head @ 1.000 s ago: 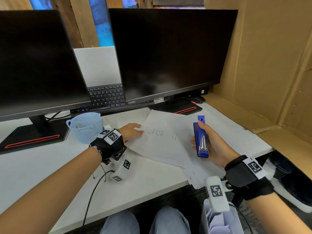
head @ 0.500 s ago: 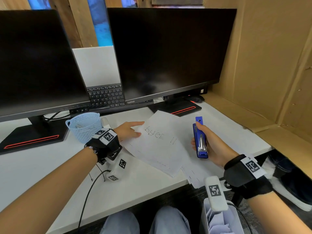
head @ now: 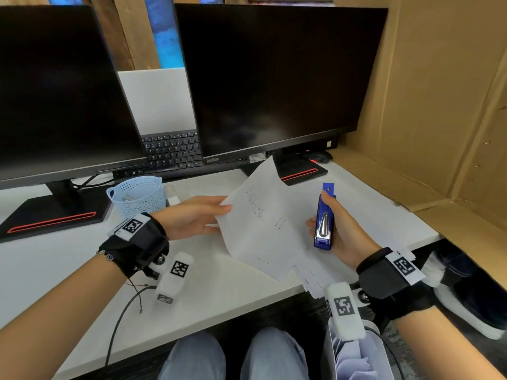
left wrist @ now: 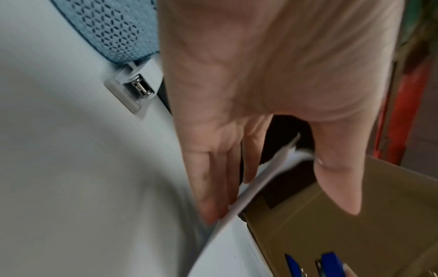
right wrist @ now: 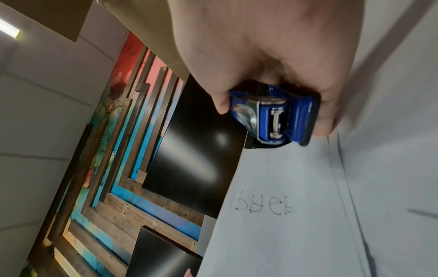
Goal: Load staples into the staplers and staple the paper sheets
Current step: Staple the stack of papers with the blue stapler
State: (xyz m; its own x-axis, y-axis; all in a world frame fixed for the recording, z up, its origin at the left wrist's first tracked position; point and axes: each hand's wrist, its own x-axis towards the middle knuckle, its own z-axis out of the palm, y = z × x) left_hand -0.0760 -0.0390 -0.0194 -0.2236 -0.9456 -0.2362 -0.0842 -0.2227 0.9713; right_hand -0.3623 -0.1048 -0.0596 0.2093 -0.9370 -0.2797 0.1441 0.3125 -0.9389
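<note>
Your left hand [head: 192, 219] pinches the near edge of the top sheet [head: 263, 226], thumb above and fingers [left wrist: 213, 187] beneath, lifting it off the stack of paper [head: 323, 272] on the worktop [head: 219, 292]. Its pencil writing is too faint to read. Your right hand [head: 343, 231] wraps the blue stapler [head: 324, 218] — held upright just beside the sheet, its underside hidden in your palm. A blue basket [head: 138, 194] sits behind your left wrist — contents unclear.
</note>
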